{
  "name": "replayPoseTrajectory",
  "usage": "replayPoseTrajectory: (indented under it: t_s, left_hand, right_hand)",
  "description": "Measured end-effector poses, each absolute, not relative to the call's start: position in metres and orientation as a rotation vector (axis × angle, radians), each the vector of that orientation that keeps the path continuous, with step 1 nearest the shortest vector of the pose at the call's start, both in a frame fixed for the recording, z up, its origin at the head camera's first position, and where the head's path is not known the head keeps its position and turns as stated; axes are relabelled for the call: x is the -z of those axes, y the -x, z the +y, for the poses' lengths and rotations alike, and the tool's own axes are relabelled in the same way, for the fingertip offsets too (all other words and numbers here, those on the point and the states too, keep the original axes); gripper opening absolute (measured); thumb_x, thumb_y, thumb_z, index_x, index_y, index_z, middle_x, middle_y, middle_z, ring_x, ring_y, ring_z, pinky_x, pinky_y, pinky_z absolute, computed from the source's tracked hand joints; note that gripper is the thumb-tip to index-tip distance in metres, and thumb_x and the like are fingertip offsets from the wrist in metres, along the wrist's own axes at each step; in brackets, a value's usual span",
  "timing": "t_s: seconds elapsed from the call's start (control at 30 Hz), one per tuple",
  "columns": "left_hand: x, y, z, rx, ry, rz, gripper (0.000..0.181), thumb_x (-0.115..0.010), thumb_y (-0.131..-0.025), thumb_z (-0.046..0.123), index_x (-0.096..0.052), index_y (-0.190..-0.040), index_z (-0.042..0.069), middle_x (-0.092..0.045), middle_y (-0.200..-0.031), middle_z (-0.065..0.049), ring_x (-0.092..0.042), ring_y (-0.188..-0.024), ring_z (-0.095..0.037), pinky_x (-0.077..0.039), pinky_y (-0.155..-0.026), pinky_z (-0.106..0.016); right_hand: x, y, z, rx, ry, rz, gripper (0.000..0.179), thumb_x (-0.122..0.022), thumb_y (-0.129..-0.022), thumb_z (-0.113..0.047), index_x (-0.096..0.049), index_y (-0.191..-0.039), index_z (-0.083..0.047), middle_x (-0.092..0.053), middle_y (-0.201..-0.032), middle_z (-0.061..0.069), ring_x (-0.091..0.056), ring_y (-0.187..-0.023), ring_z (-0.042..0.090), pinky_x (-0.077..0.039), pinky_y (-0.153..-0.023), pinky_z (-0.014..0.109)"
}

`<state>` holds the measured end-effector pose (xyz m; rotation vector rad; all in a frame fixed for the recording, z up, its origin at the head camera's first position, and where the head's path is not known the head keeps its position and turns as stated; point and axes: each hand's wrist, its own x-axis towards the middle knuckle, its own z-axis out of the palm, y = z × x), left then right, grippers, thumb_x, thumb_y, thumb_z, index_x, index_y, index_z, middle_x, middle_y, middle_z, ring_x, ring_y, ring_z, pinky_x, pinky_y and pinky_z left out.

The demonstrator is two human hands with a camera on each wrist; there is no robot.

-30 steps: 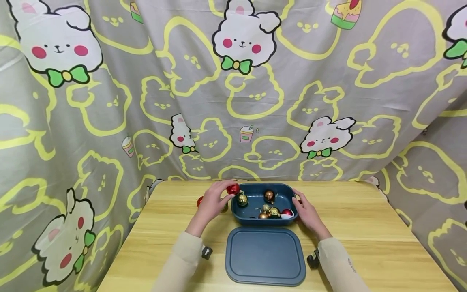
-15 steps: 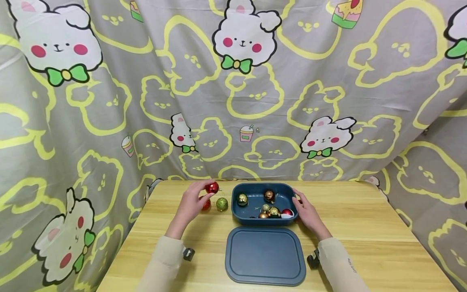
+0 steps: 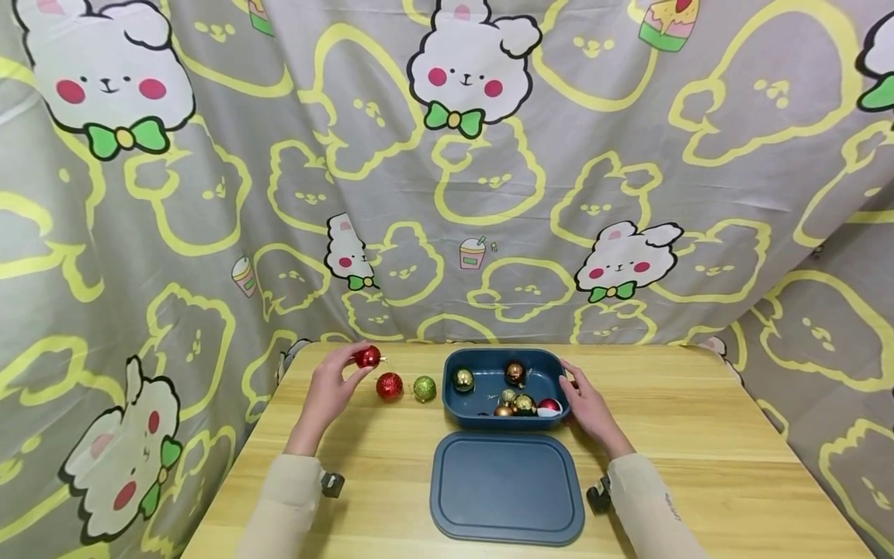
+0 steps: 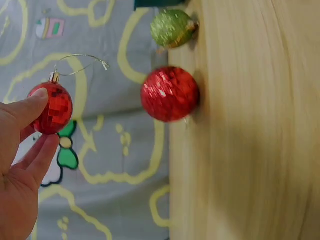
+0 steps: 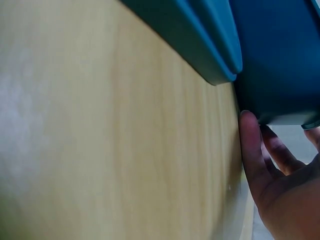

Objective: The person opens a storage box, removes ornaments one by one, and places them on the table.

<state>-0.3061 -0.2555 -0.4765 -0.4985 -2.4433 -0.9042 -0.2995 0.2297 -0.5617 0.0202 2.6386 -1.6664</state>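
Note:
My left hand [image 3: 330, 394] pinches a red mirrored bauble [image 4: 57, 112] between thumb and fingers, above the table's back left. A gold cap and string loop stick out from it. Beside it on the table are a red glitter bauble [image 3: 389, 387] and a green glitter bauble [image 3: 424, 388]. The dark blue box [image 3: 457, 415] stands uncovered, with several gold, copper and red baubles [image 3: 524, 404] inside. Against the box's right end rests my right hand [image 3: 587, 404]. Its thumb and fingers [image 5: 252, 150] touch the outer wall in the right wrist view.
The blue lid [image 3: 507, 489] lies flat on the wooden table [image 3: 391, 497], just in front of the box. A patterned grey curtain [image 3: 419, 310] hangs behind the table's back edge and along both sides.
My left hand has carried the red mirrored bauble left, from the box's left rim past the green and red glitter baubles, uncovering them. The right hand has stayed at the box.

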Motion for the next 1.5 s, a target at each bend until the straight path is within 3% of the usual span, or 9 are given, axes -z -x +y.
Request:
replayPoseTrajectory:
  t_s: [0.9, 1.5]
  left_hand:
    - [0.512, 0.306, -0.302, 1.007, 0.343, -2.534, 0.040, -0.078, -0.090, 0.002, -0.066, -0.128, -0.001, -0.069, -0.127, -0.022, -0.068, -0.114, -0.041, -0.058, -0.097, -0.053]
    - [0.526, 0.317, -0.306, 1.094, 0.209, -2.643, 0.037, -0.075, -0.092, 0.001, -0.064, -0.127, -0.001, -0.067, -0.129, -0.025, -0.065, -0.121, -0.044, -0.056, -0.101, -0.050]
  right_hand:
    - [0.570, 0.292, 0.225, 1.665, -0.047, 2.648, 0.052, -0.040, -0.112, -0.044, -0.033, -0.162, -0.029, -0.056, -0.136, 0.026, -0.063, -0.087, 0.028, -0.060, -0.061, 0.037]
    - [0.564, 0.298, 0.229, 1.670, -0.025, 2.654, 0.052, -0.040, -0.113, -0.042, -0.033, -0.162, -0.028, -0.056, -0.138, 0.028, -0.064, -0.090, 0.029, -0.060, -0.060, 0.038]
